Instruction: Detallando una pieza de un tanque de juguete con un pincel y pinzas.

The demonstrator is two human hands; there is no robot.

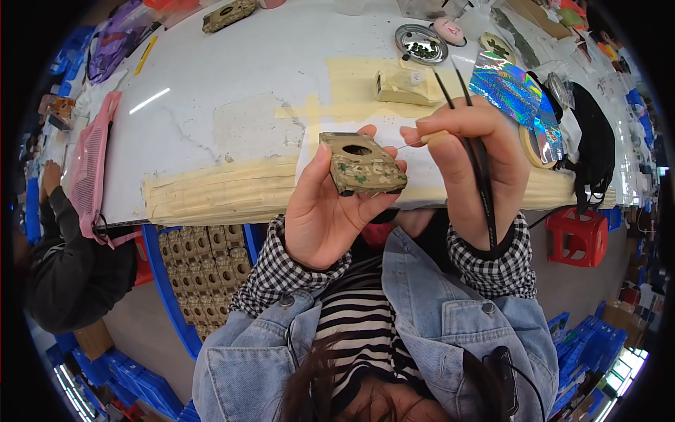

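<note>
My left hand (318, 214) holds a camouflage-patterned housing (369, 170) with a round hole in its face, tilted above the table edge. Fingers and thumb grip the housing by its sides. In my right hand (492, 137), thumb and forefinger pinch a small tan stick (435, 138) with a thin needle-like tip. That tip points at the housing's right edge; whether it touches cannot be made out. Black tweezers (484, 186) rest in the same hand, their points upward and apart, with nothing between them.
Beyond my hands sit a tape-covered block (404, 88) and a metal dish (420, 48) of small dark pieces. Right are a holographic sheet (508, 86) and black cloth (594, 133). A blue tray (171, 285) of similar housings stands lower left, near another person's sleeve (77, 274).
</note>
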